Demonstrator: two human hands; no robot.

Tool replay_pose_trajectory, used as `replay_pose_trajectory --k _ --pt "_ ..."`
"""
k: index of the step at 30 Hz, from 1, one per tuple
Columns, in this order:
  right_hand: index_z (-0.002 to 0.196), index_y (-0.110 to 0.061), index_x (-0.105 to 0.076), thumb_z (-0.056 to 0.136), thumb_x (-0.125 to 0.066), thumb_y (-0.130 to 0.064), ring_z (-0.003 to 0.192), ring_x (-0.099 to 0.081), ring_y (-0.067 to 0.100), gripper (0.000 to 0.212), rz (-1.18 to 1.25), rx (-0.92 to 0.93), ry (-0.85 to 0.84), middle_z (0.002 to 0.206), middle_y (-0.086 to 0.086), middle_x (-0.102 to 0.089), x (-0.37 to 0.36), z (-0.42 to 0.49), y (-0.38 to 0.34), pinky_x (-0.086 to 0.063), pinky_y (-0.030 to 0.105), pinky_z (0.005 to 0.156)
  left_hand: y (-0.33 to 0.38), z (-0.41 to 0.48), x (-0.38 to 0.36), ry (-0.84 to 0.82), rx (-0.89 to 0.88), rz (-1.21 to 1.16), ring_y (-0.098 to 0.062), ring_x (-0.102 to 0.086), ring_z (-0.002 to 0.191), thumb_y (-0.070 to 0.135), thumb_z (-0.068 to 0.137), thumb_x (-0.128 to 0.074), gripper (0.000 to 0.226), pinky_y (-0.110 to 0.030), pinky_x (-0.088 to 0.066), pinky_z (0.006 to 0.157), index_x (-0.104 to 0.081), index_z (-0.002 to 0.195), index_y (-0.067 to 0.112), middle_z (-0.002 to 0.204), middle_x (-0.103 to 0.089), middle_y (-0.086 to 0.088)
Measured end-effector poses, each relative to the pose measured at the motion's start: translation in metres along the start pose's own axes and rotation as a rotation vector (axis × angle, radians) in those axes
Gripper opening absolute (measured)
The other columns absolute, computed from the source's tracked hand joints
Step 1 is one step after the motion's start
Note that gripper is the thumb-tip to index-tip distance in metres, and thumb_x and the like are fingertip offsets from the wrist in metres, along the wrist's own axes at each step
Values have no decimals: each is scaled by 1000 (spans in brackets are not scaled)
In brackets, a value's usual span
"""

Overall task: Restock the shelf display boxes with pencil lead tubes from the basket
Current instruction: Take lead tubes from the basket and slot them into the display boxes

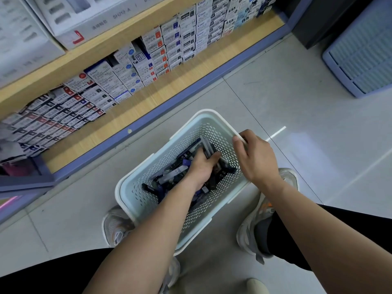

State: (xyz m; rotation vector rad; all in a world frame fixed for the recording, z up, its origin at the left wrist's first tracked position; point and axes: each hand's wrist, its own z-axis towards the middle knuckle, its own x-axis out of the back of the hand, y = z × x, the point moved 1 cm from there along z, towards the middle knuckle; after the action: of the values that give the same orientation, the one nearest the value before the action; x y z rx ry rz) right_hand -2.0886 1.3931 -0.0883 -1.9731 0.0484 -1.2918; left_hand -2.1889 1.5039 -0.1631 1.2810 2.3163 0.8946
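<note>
A pale green perforated basket (148, 200) with a white rim sits on the floor between my feet. Inside it lie several dark pencil lead tubes (169, 177), some marked HB 0.7. My left hand (202, 166) is down in the basket with its fingers curled round a bunch of tubes. My right hand (255, 158) grips the basket's right rim, thumb and fingers over the edge. The wooden bottom shelf (127, 115) holds rows of small stacked display boxes (101, 90), running from lower left to upper right.
A blue-edged shelf base (191, 90) runs diagonally across the tiled floor. Large white cartons (84, 20) sit on the shelf above. A blue plastic crate (360, 56) stands at the upper right. My shoes (263, 219) flank the basket.
</note>
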Motion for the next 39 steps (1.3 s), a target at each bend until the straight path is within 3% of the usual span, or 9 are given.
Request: replay_pose_trajectory --k 4,6,12,19,25,27,31,34,39 --pt "91 -21 -51 103 -39 -43 72 -54 28 28 -19 28 -22 81 4 -60 3 1 0 -35 34 60 12 -18 8 -13 15 -42 -24 -63 115 42 94 -65 40 -49 -48 104 -57 127 21 118 -69 -3" --pt "94 -20 -53 102 -39 -45 75 -56 28 30 -22 21 -59 85 4 -61 4 2 1 -40 36 62 22 -33 12 -19 4 -63 -27 -65 104 35 97 -63 32 -46 -54 93 -56 124 18 114 -68 -8" --pt "124 -21 -58 98 -47 -45 107 -54 23 37 -30 28 -44 116 2 -59 33 -3 -22 -48 39 86 61 -95 32 -23 -91 15 -29 -63 87 28 95 -67 32 -41 -58 77 -59 123 13 116 -68 -23" --pt "91 -13 -68 98 -63 -27 66 -64 12 17 522 106 -378 75 0 -70 95 -29 -126 -52 27 63 132 -188 55 28 -339 140 -12 -60 73 21 95 -68 26 -24 -54 57 -56 117 14 94 -66 -5" --pt "97 -2 -65 83 -73 -14 71 -65 24 21 764 73 -614 77 12 -67 153 -56 -181 -58 35 71 167 -255 72 36 -509 260 -16 -61 66 30 91 -73 24 -42 -57 65 -55 105 24 72 -66 11" --pt "97 -7 -66 91 -67 -8 73 -67 25 6 775 67 -630 78 9 -68 171 -62 -195 -58 39 71 176 -273 76 18 -550 249 -20 -62 64 23 93 -70 21 -39 -54 60 -52 103 21 71 -64 2" --pt "108 -12 -67 98 -59 -12 69 -70 25 12 825 49 -632 76 -1 -64 197 -72 -213 -58 36 59 193 -300 90 40 -588 225 -13 -63 60 22 94 -69 21 -31 -51 59 -51 105 21 74 -60 -3" --pt "107 -13 -67 86 -69 -22 55 -57 18 22 754 130 -614 76 5 -62 200 -76 -214 -49 29 48 197 -305 96 75 -611 185 -12 -63 60 23 94 -69 22 -30 -50 59 -52 107 21 74 -60 -5" --pt "84 -7 -68 68 -82 -20 61 -50 25 24 868 139 -460 78 21 -59 181 -66 -206 -46 29 56 196 -297 92 107 -633 143 -13 -62 59 24 94 -69 22 -28 -51 58 -53 107 17 70 -62 2"
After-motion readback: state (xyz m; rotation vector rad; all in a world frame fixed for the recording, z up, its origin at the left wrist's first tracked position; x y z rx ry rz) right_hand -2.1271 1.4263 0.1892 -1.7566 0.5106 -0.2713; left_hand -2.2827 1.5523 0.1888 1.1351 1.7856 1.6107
